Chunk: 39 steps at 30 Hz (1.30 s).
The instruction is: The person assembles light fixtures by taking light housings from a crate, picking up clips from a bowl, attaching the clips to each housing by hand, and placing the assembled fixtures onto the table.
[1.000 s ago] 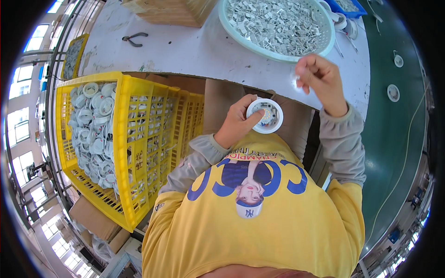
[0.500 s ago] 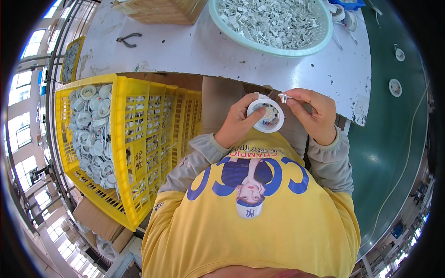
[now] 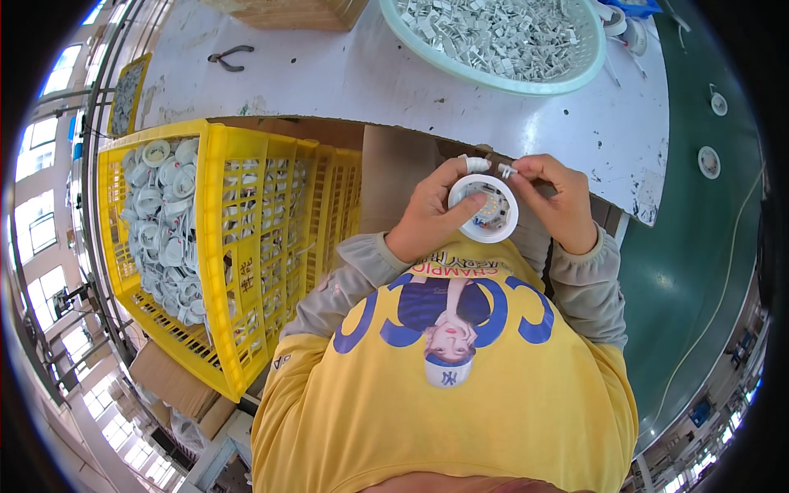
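My left hand (image 3: pixel 436 209) grips a round white lamp housing (image 3: pixel 510 215) in front of my chest, its thumb pressed inside over the small circuit board. White tape or a wrap covers the tip of one left finger. Close to the housing's upper rim, my right hand (image 3: pixel 561 197) pinches a small white clip-like part (image 3: pixel 505 170) between thumb and fingertips. Whether that part touches the housing, I cannot tell. Beyond both hands, on the table, a pale green basket (image 3: pixel 493 82) is heaped with similar small white parts.
Yellow crates (image 3: pixel 215 246) full of round white lamp pieces stand at my left. On the white table (image 3: pixel 329 90) lie pliers (image 3: pixel 231 57) and a cardboard box (image 3: pixel 296 12). Two round white pieces lie on the green floor (image 3: pixel 674 271) at right.
Both hands and the housing have shifted slightly in view. The housing is tilted differently, and the small white part in my right hand has turned and sits nearer its upper rim.
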{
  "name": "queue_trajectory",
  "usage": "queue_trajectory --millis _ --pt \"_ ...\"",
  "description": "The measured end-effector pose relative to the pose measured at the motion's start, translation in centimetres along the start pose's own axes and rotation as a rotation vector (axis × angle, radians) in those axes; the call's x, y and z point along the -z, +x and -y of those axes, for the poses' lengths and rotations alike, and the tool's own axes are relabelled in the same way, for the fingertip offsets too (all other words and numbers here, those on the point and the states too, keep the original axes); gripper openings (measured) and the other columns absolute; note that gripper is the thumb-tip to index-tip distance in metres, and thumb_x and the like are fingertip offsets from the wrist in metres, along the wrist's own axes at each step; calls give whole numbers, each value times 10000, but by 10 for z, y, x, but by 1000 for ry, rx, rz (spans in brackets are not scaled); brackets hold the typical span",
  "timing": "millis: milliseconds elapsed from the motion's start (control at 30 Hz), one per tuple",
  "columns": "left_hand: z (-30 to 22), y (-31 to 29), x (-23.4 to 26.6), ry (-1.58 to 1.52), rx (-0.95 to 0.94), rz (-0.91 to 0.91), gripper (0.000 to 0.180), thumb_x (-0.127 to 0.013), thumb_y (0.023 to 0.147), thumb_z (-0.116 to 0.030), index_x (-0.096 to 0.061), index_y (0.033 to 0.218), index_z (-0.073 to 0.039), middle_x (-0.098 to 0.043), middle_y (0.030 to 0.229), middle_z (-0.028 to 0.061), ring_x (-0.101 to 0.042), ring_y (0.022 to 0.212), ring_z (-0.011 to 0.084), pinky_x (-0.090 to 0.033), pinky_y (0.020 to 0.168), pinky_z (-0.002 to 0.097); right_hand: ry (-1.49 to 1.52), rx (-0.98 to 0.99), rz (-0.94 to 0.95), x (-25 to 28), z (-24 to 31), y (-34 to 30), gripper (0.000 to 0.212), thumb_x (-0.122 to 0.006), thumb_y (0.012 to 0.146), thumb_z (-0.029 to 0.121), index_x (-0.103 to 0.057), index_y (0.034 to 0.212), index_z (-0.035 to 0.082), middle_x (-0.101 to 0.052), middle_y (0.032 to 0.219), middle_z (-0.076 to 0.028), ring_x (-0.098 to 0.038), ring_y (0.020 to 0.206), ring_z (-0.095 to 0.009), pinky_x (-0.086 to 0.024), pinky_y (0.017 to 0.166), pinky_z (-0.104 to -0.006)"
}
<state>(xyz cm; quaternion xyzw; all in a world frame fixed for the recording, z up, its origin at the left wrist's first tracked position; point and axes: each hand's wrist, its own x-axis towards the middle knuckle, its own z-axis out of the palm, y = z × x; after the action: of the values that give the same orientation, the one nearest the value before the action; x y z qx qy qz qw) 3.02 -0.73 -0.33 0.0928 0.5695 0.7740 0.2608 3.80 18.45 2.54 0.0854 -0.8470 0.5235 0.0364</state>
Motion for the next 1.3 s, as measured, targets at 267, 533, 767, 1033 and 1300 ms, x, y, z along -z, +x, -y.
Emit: queue_trajectory --millis 267,533,767,1033,1300 --pt "2 1 -8 144 -19 64 311 -576 827 -87 -478 1106 7 -540 941 45 -512 864 81 -433 747 237 430 -252 141 -4 -16 -15 110 -586 803 -9 -576 910 -36 -652 828 -86 -594 745 -83 -481 649 -208" --pt "0 2 -8 267 8 129 259 -589 823 -120 -510 1046 -15 -534 933 33 -508 851 79 -426 732 234 506 -268 219 0 -21 -18 108 -573 809 -14 -577 914 -41 -643 832 -85 -594 750 -90 -473 669 -206" --pt "7 0 -7 265 -9 147 251 -580 828 -121 -488 1038 -18 -525 938 42 -501 856 87 -422 737 244 408 -240 297 7 -15 -19 140 -557 805 -11 -578 939 -48 -607 858 -72 -579 786 -97 -466 704 -222" --pt "3 -2 -7 353 52 188 245 -565 821 -91 -453 1024 -10 -514 894 59 -490 838 96 -418 727 261 454 -220 370 5 -8 -17 199 -611 737 62 -557 912 -15 -602 811 -56 -561 741 -81 -446 663 -212" --pt "12 -2 -1 401 -4 229 243 -561 808 -65 -453 1018 -6 -497 866 53 -477 816 91 -416 704 261 383 -279 280 -9 -10 -24 153 -601 710 16 -535 848 5 -585 733 -32 -541 686 -65 -437 636 -205"
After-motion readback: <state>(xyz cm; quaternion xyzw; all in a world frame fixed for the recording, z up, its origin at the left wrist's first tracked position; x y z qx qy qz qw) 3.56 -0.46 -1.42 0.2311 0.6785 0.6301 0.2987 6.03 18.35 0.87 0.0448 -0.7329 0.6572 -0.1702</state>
